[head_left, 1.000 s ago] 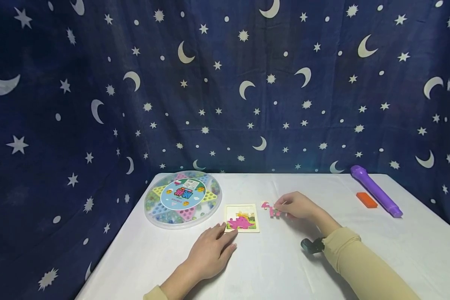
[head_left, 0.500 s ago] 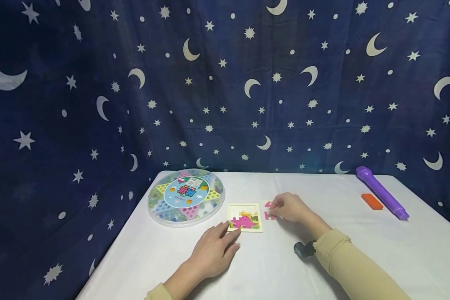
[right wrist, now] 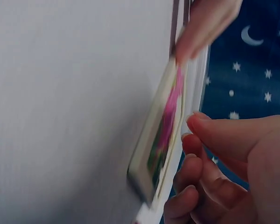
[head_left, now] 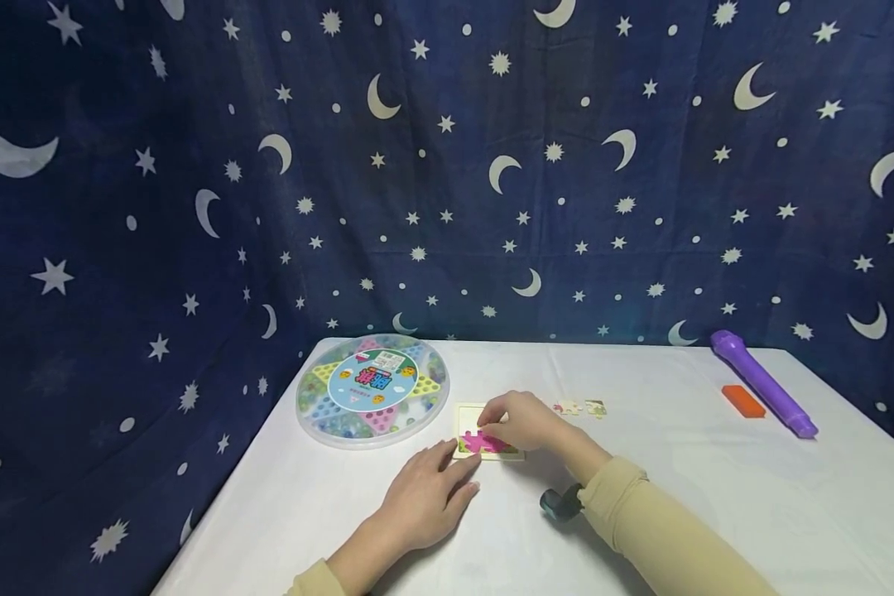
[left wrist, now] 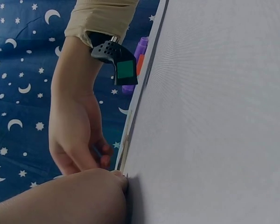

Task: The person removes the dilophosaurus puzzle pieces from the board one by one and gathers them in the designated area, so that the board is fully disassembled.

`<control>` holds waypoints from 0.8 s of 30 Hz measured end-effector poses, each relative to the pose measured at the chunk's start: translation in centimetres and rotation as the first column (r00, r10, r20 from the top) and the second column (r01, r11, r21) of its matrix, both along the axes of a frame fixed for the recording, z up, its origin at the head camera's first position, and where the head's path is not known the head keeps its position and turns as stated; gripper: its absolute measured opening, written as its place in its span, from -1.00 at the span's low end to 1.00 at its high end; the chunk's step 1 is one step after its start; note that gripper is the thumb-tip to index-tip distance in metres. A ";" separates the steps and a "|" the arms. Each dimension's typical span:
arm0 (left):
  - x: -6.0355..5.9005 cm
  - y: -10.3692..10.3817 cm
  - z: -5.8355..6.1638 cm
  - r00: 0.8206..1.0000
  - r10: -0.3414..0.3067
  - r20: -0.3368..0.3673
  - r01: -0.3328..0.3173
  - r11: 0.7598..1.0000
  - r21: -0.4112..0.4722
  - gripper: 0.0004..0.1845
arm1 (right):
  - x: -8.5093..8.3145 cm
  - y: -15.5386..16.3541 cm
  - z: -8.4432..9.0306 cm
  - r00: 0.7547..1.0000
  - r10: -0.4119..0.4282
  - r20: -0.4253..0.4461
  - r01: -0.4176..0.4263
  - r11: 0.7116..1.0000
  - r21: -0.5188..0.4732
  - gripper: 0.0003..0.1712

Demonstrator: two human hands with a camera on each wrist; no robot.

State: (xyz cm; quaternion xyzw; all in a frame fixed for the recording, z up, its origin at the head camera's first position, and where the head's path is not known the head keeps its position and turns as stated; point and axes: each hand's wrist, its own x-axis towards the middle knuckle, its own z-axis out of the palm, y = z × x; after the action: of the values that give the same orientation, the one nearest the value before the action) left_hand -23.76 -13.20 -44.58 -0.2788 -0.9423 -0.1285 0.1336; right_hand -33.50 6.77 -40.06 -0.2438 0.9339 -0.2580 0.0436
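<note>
Two hands work at one small square puzzle board near the middle of the white table. The right hand sits over the board's right half, its fingers curled down onto the pink dinosaur picture; the right wrist view shows the fingertips bent just beside the board's edge, but whether they pinch a piece cannot be told, since the hand covers that spot from above and the close view is blurred. The left hand lies flat on the table with straight fingers, its fingertips touching the board's near left corner; in the left wrist view the same hand presses against that thin edge while the right hand hovers just beyond it. A black wrist-worn camera sits under the right forearm's tan sleeve.

Just right of the right hand, two loose puzzle pieces lie side by side on the table, apart from the board. Left of the board, nearly touching it, rests a round clear-lidded marble game set with a blue label. Well apart at the far right edge lie an orange block and, just beside it, a purple flashlight. A navy curtain with moons and stars hangs behind.
</note>
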 end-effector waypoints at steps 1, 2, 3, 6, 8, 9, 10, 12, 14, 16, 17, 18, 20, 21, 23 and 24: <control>0.0 0.0 0.0 1.000 -0.001 -0.006 0.001 1.000 0.001 -0.55 | 0.0 -0.3 -0.2 1.000 0.025 -0.006 -0.025 1.000 0.001 -0.93; 0.0 -0.1 -0.1 1.000 -0.001 -0.009 0.001 1.000 0.002 -0.55 | 0.0 -0.6 -0.4 0.999 0.047 -0.011 -0.047 0.999 0.000 -0.92; 0.0 -0.1 -0.1 1.000 -0.001 -0.010 0.001 1.000 0.003 -0.55 | 0.0 -0.9 -0.5 0.998 0.060 -0.015 -0.060 0.998 0.004 -0.91; 0.1 -0.1 0.0 1.000 -0.005 -0.013 0.005 1.000 0.005 -0.55 | -0.1 -1.4 -1.0 0.996 0.084 -0.024 -0.084 0.996 0.010 -0.89; 0.1 -0.1 0.0 1.000 -0.006 -0.012 0.006 1.000 0.006 -0.55 | -0.2 -1.6 -1.2 0.996 0.086 -0.033 -0.086 0.996 0.016 -0.89; 0.1 -0.1 0.0 1.000 -0.007 -0.013 0.007 1.000 0.005 -0.55 | -0.2 -1.7 -1.2 0.996 0.081 -0.034 -0.080 0.997 0.015 -0.89; 0.1 -0.1 0.0 1.000 -0.006 -0.010 0.006 1.000 0.004 -0.55 | -0.3 -1.8 -1.2 0.997 0.072 -0.038 -0.072 0.997 0.012 -0.88; 0.1 -0.1 0.0 1.000 -0.002 -0.003 0.002 1.000 0.000 -0.55 | -0.4 -1.9 -1.1 0.998 0.030 -0.063 -0.029 0.999 0.021 -0.88; 0.1 -0.1 0.1 1.000 0.000 0.008 0.000 1.000 -0.003 -0.55 | -0.5 -1.9 -0.9 0.995 -0.033 -0.097 0.037 0.999 0.039 -0.86; 0.1 -0.1 0.1 1.000 0.003 0.023 -0.002 1.000 -0.011 -0.54 | -0.6 -1.8 -0.7 0.988 -0.092 -0.127 0.102 0.992 0.071 -0.85; 0.1 0.0 0.1 1.000 0.002 0.028 -0.001 1.000 -0.017 -0.54 | -0.7 -1.7 -0.7 0.984 -0.117 -0.132 0.130 0.987 0.093 -0.86; 0.1 0.0 0.0 1.000 0.001 0.031 0.000 1.000 -0.023 -0.54 | -0.8 -1.7 -0.7 0.983 -0.132 -0.128 0.146 0.983 0.108 -0.86; 0.1 0.1 0.0 0.999 0.001 0.033 0.000 0.999 -0.036 -0.53 | -1.0 -1.5 -0.8 0.985 -0.136 -0.111 0.150 0.980 0.129 -0.87; 0.1 0.1 0.0 0.999 0.002 0.032 -0.001 0.999 -0.043 -0.53 | -1.1 -1.4 -0.8 0.986 -0.135 -0.095 0.147 0.980 0.134 -0.89; 0.1 0.2 0.0 1.000 0.003 0.029 -0.001 0.999 -0.051 -0.53 | -1.2 -1.3 -0.8 0.989 -0.132 -0.061 0.139 0.982 0.127 -0.90; 0.1 0.2 0.0 1.000 0.003 0.028 -0.002 0.999 -0.053 -0.53 | -1.3 -1.3 -0.8 0.991 -0.129 -0.045 0.134 0.984 0.116 -0.91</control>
State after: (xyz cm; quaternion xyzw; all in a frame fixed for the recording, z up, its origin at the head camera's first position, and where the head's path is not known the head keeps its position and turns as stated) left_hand -23.67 -12.99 -44.54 -0.2793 -0.9475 -0.1074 0.1131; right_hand -34.75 5.44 -40.86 -0.1834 0.9623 -0.1995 0.0235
